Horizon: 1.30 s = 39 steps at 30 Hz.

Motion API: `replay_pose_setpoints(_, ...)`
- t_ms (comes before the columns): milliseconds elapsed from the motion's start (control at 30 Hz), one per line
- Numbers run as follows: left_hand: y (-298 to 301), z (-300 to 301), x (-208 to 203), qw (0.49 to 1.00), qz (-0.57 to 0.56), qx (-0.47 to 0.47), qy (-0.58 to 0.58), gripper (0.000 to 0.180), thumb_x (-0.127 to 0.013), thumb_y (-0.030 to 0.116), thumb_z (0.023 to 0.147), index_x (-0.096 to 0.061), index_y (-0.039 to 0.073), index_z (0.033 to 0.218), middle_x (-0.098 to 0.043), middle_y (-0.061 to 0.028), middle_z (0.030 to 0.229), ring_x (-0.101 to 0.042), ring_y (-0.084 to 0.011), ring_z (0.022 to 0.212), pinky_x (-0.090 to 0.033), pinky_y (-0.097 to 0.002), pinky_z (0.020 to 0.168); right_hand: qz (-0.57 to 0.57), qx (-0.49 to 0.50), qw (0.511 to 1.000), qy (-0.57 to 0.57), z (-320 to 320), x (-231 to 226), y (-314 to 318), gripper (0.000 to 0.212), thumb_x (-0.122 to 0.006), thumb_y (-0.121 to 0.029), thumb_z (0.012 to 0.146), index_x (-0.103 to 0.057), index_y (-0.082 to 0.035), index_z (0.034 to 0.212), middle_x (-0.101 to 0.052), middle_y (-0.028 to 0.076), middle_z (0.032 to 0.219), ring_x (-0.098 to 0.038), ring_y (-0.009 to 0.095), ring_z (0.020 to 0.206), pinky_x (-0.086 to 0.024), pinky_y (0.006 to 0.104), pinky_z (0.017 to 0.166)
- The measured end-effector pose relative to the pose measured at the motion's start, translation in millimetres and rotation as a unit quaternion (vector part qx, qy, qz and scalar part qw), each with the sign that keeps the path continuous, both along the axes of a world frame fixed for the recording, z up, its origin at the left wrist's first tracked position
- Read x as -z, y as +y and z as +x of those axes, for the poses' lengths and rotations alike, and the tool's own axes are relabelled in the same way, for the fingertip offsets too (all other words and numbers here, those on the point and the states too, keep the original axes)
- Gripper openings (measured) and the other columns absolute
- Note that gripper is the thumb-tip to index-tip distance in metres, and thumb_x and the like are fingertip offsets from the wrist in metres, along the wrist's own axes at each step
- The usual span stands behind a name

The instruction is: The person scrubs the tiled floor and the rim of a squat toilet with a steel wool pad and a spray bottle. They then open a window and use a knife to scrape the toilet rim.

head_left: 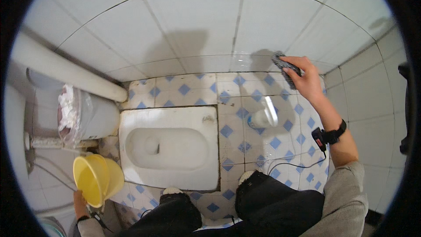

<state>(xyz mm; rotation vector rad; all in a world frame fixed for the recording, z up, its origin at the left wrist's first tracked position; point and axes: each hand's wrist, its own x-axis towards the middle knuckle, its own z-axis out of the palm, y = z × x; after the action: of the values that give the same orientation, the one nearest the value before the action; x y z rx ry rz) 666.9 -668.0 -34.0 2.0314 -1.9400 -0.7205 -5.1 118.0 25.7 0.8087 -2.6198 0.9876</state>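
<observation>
My right hand [307, 75] is closed on a grey scrubbing cloth [280, 59] that looks wet and bunched. It holds the cloth close to the foot of the white tiled wall, on the right; whether the cloth touches the wall, I cannot tell. At the lower left, my left hand [80, 204] grips the rim of a yellow bucket [115, 180], which tilts so that its inside shows. Between the two hands, a white squat toilet pan [212, 149] is set in the floor. Below my right hand stands a white bottle [262, 117] with some blue near its base.
A lidless bin [103, 114] lined with a clear bag and holding white paper is at the left, under a thick white pipe [70, 70]. Blue-and-white floor tiles [272, 142] surround the pan. A thin cable [291, 165] runs from my right wrist device. My feet are at the pan's near edge.
</observation>
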Motion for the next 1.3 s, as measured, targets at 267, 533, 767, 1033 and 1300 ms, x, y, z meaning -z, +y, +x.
replay_pose_setpoints(267, 173.1, -243.7, -56.4, 0.840, -0.246, 0.452, 0.169, 0.056, -0.053, -0.007, 0.085, -0.049, 0.003, 0.140, -0.052, -0.0126, 0.139, -0.052, -0.0264, 0.120, -0.039, -0.0367, 0.104, 0.001, 0.023, 1.000, -0.021, -1.9, 0.2, -1.5, 0.029, -0.073, -0.006, 0.082, -0.074, -0.011, 0.111, -0.073, 0.007, 0.101, -0.059, 0.025, 0.087, -0.050, 0.0354, 0.078)
replay_pose_setpoints(533, 502.3, -497.9, -16.6, 0.621, 0.218, 0.718, 0.226, 0.087, -0.080, 0.030, 0.081, -0.034, -0.001, 0.148, -0.047, -0.0244, 0.141, -0.051, -0.0360, 0.127, -0.042, -0.0417, 0.108, 0.006, 0.005, 1.000, -0.013, 0.8, -4.5, -9.9, 0.030, -0.071, -0.005, 0.082, -0.073, -0.010, 0.112, -0.073, 0.008, 0.103, -0.061, 0.024, 0.091, -0.050, 0.0337, 0.084)
replay_pose_setpoints(767, 618.6, -558.5, 57.4, 0.668, 0.146, 0.690, 0.237, 0.098, -0.081, 0.029, 0.073, -0.028, -0.002, 0.148, -0.045, -0.0256, 0.141, -0.044, -0.0394, 0.132, -0.037, -0.0443, 0.110, -0.047, 0.028, 0.998, 0.013, 7.3, 4.5, 2.8, 0.031, -0.073, -0.004, 0.080, -0.073, -0.009, 0.111, -0.073, 0.010, 0.104, -0.062, 0.027, 0.090, -0.049, 0.0346, 0.084)
replay_pose_setpoints(1033, 626.5, -558.7, 93.5, 0.707, 0.237, 0.555, 0.368, 0.054, -0.070, 0.018, 0.084, -0.047, 0.006, 0.132, -0.062, -0.0231, 0.108, -0.061, -0.0421, 0.099, -0.048, -0.0469, 0.084, -0.068, 0.039, 0.997, -0.018, 4.4, 15.3, 11.2, 0.032, -0.073, -0.001, 0.079, -0.073, -0.007, 0.111, -0.073, 0.011, 0.107, -0.063, 0.025, 0.096, -0.049, 0.0339, 0.089)
replay_pose_setpoints(1300, 507.5, -557.6, 72.5, 0.769, 0.125, 0.438, 0.448, 0.033, -0.075, 0.034, 0.089, -0.062, 0.005, 0.096, -0.062, -0.0109, 0.088, -0.060, -0.0195, 0.081, -0.049, -0.0347, 0.073, -0.075, -0.013, 0.996, -0.043, 12.1, 24.1, -8.9, 0.031, -0.072, -0.001, 0.080, -0.073, -0.008, 0.111, -0.073, 0.012, 0.107, -0.062, 0.026, 0.097, -0.047, 0.0335, 0.090)
